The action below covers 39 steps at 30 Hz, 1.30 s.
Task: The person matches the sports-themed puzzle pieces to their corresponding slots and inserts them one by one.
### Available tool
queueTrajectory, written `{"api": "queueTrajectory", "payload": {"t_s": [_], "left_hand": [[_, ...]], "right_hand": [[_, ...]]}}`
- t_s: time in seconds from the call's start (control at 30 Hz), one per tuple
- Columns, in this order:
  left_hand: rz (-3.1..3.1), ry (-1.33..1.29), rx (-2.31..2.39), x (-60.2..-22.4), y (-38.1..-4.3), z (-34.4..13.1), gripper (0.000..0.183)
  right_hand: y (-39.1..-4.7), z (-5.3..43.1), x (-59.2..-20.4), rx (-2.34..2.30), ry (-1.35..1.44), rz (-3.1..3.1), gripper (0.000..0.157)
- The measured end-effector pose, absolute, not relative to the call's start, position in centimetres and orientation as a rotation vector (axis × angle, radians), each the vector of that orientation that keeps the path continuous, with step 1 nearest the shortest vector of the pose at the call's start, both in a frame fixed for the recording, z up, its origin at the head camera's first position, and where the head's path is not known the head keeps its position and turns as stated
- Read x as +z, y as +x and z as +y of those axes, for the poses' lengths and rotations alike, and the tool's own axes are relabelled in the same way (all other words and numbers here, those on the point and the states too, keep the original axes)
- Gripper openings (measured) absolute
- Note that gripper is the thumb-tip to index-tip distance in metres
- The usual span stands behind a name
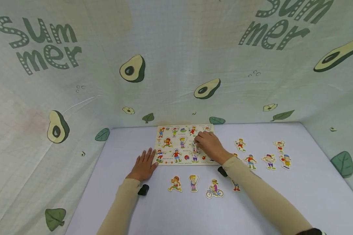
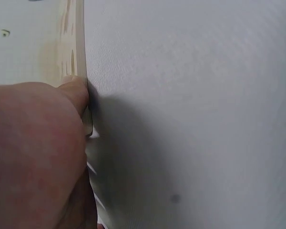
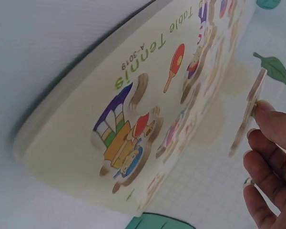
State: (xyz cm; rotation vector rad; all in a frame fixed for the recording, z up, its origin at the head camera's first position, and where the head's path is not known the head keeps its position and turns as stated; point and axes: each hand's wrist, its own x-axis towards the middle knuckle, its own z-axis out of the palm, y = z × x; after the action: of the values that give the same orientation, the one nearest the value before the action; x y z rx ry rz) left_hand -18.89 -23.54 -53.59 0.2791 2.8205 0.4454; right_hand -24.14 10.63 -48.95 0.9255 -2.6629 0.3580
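Note:
A wooden sports puzzle board [image 1: 168, 155] with printed figures and shallow recesses lies against the back of the table. Its left edge is touched by my left hand [image 1: 142, 167], whose fingers are straight and spread. In the left wrist view the thumb [image 2: 75, 93] presses on the board's rim. Over the board's right half, my right hand [image 1: 209, 143] pinches a thin wooden puzzle piece [image 3: 248, 112] between thumb and fingers. That piece shows edge-on in the right wrist view, so its picture is hidden. It is held above the board, apart from the table tennis recess [image 3: 121, 133].
Loose puzzle pieces lie in front: a runner [image 1: 175, 184], a batter [image 1: 193, 183] and a cyclist [image 1: 214, 189]. Several more, including a soccer player [image 1: 240, 145], lie to the right. My right forearm partly covers some. A printed cloth [image 1: 164, 65] stands behind the white table [image 1: 176, 215].

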Motion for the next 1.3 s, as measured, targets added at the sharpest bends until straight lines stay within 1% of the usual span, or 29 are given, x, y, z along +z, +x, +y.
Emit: {"api": "queueTrajectory", "payload": {"t_s": [0.43, 1.03, 1.3], "left_hand": [[2.814, 0.271, 0.415, -54.4, -19.1, -24.0, 0.071], [2.796, 0.221, 0.394, -54.4, -19.3, -23.8, 0.074], [2.813, 0.219, 0.408, -54.6, -19.2, -23.7, 0.072]], "right_hand": [[-26.4, 8.3, -49.3, 0.351, 0.884, -2.714, 0.014], [-29.8, 5.0, -49.6, 0.379, 0.863, -2.776, 0.011], [-30.7, 3.7, -49.5, 0.393, 0.849, -2.793, 0.009]]}}
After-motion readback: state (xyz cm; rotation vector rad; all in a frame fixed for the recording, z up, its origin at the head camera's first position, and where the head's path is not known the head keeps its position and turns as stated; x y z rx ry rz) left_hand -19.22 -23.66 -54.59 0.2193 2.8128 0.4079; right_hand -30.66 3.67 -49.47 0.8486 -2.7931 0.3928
